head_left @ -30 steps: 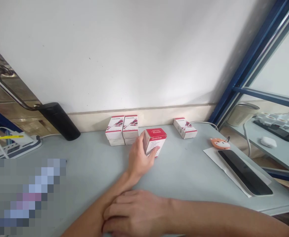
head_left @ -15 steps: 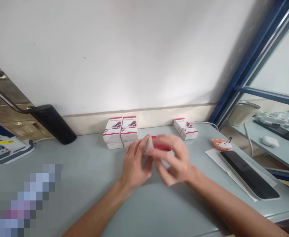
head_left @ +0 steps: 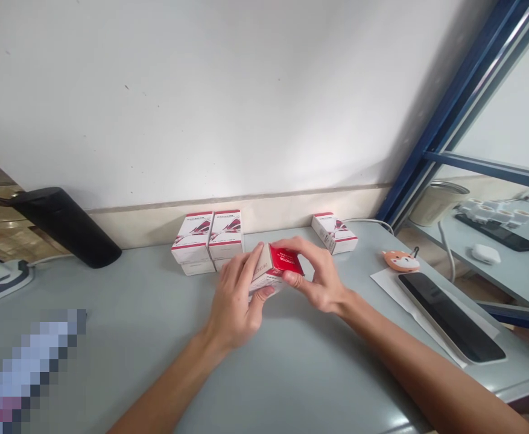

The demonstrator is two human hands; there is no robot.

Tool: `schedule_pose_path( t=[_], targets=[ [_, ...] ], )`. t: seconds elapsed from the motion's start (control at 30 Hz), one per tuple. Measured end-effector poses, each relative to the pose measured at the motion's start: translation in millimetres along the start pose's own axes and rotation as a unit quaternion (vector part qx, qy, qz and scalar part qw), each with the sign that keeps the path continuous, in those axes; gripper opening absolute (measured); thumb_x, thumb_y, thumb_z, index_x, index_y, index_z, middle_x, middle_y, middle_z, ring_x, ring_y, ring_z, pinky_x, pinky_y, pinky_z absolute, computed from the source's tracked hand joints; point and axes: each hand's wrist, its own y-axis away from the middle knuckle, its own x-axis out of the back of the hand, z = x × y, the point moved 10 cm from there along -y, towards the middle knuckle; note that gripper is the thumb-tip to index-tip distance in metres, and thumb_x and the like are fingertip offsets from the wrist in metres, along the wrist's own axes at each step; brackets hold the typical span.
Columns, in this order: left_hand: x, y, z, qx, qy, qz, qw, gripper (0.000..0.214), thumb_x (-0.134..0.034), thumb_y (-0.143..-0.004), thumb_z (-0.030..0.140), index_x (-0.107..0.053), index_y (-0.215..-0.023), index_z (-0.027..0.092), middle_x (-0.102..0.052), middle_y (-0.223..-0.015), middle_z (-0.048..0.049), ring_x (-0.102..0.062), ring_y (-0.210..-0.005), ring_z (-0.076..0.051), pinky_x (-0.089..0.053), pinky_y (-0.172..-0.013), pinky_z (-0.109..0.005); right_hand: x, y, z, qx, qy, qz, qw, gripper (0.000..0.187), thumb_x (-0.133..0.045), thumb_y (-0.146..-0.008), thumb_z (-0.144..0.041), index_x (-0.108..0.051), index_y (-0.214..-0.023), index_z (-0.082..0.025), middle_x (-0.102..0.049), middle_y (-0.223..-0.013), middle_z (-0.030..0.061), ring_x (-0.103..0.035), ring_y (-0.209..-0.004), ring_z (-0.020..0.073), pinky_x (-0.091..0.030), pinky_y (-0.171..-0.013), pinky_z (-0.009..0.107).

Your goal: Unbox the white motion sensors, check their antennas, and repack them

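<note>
Between my hands, above the grey table, is a small white and red box [head_left: 264, 265] marked "DETECTOR". My left hand [head_left: 237, 301] is wrapped round its left side, thumb along the near face. On the red end, my right hand [head_left: 316, 277] grips with the thumb in front and fingers over the top. Whether that red face is a flap or a fixed end I cannot tell. Two stacks of similar cartons, a left stack [head_left: 193, 232] and a right stack [head_left: 226, 229], stand behind my left hand. A single carton [head_left: 336, 232] lies beyond my right hand.
A black cylinder [head_left: 72, 226] leans at the left, near a white and blue device [head_left: 2, 280]. At the right, a dark phone-like slab [head_left: 449, 316] lies on paper [head_left: 395, 289] beside an orange animal-faced pouch [head_left: 401, 260]. The wall and a blue-framed glass panel [head_left: 494, 166] bound the table [head_left: 264, 386].
My right hand's fingers have closed onto the red end, and the box's printed faces are now in view. The whole scene has shifted slightly left with the camera.
</note>
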Motion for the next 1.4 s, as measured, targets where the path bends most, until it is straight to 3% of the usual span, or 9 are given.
schedule_pose_path(
  t=[0.13,0.27,0.37,0.63,0.9,1.0,1.13,1.23,1.4],
  targets=[
    [-3.0,1.6,-7.2,0.025,0.039,-0.011,0.999,0.064,-0.053,-0.104,0.031,-0.031,-0.164,0.031,-0.061,-0.137,-0.0111,-0.062,-0.120,-0.029,-0.053,-0.101,-0.046,-1.7,2.3,21.6,-0.083,-0.080,0.013,0.993,0.040,-0.070,-0.094,-0.054,-0.068,-0.123,-0.026,-0.074,-0.113,0.0057,-0.068,-0.096,0.0242,-0.054,-0.084,0.037],
    [-4.7,2.0,-1.0,-0.020,0.065,-0.027,0.997,0.065,-0.055,-0.102,0.029,-0.034,-0.163,0.029,-0.061,-0.136,-0.0127,-0.063,-0.120,-0.030,-0.054,-0.101,-0.046,17.8,7.9,38.5,-0.145,-0.084,0.142,0.976,0.042,-0.044,-0.106,-0.057,-0.072,-0.105,-0.024,-0.071,-0.096,0.0033,-0.064,-0.087,0.0213,-0.051,-0.080,0.034],
    [5.1,0.8,13.2,-0.074,0.073,0.006,0.995,0.071,-0.057,-0.095,0.016,-0.032,-0.162,0.025,-0.051,-0.146,-0.0172,-0.058,-0.131,-0.031,-0.052,-0.107,-0.049,22.9,11.9,40.3,-0.174,-0.057,0.191,0.964,0.044,-0.044,-0.107,-0.055,-0.071,-0.094,-0.023,-0.066,-0.086,0.0016,-0.058,-0.080,0.0188,-0.047,-0.075,0.031],
    [27.3,4.1,58.6,-0.211,0.029,0.095,0.973,0.040,-0.064,-0.075,0.008,-0.060,-0.114,0.020,-0.042,-0.140,-0.0162,-0.051,-0.136,-0.037,-0.053,-0.108,-0.058,2.6,16.4,40.4,-0.279,-0.099,0.173,0.940,0.042,-0.047,-0.105,-0.055,-0.072,-0.095,-0.024,-0.058,-0.076,-0.0024,-0.051,-0.069,0.0146,-0.042,-0.061,0.025],
    [16.7,-0.4,27.0,-0.104,0.012,0.047,0.993,0.041,-0.051,-0.091,0.016,-0.053,-0.132,0.022,-0.042,-0.143,-0.0178,-0.055,-0.128,-0.032,-0.054,-0.101,-0.052,-8.7,14.1,62.0,-0.277,-0.062,0.104,0.953,0.052,-0.044,-0.105,-0.061,-0.058,-0.075,-0.021,-0.052,-0.065,-0.0026,-0.048,-0.062,0.0146,-0.039,-0.057,0.028],
    [15.0,-1.9,21.6,-0.084,0.024,0.037,0.995,0.045,-0.045,-0.096,0.016,-0.050,-0.140,0.022,-0.045,-0.145,-0.0178,-0.054,-0.131,-0.031,-0.053,-0.103,-0.049,-20.8,13.8,66.5,-0.254,-0.024,0.045,0.966,0.043,-0.045,-0.107,-0.055,-0.065,-0.090,-0.021,-0.064,-0.078,-0.0002,-0.057,-0.069,0.0158,-0.046,-0.065,0.029],
    [14.8,-3.4,19.3,-0.068,0.027,0.036,0.997,0.055,-0.045,-0.099,0.018,-0.041,-0.154,0.024,-0.047,-0.148,-0.0173,-0.053,-0.134,-0.030,-0.050,-0.109,-0.048,6.0,6.1,39.7,-0.135,0.066,0.139,0.979,0.026,-0.054,-0.104,-0.037,-0.066,-0.124,-0.025,-0.065,-0.113,0.0076,-0.065,-0.091,0.0195,-0.055,-0.081,0.036],
    [15.9,-4.3,17.1,-0.051,0.021,0.041,0.998,0.059,-0.046,-0.101,0.017,-0.039,-0.159,0.027,-0.050,-0.147,-0.0151,-0.056,-0.130,-0.027,-0.050,-0.109,-0.045,22.7,2.5,0.3,-0.011,0.132,0.185,0.974,0.020,-0.053,-0.101,-0.026,-0.072,-0.110,-0.027,-0.061,-0.109,0.0085,-0.063,-0.097,0.0226,-0.055,-0.086,0.042],
    [24.3,-5.5,14.1,-0.038,0.023,0.077,0.996,0.057,-0.043,-0.104,0.018,-0.038,-0.161,0.027,-0.057,-0.142,-0.0140,-0.060,-0.126,-0.025,-0.053,-0.107,-0.042,6.9,3.3,-46.7,0.118,0.212,0.115,0.963,0.026,-0.054,-0.096,-0.023,-0.077,-0.108,-0.029,-0.054,-0.127,0.0111,-0.059,-0.116,0.0311,-0.050,-0.100,0.054]
  ],
)
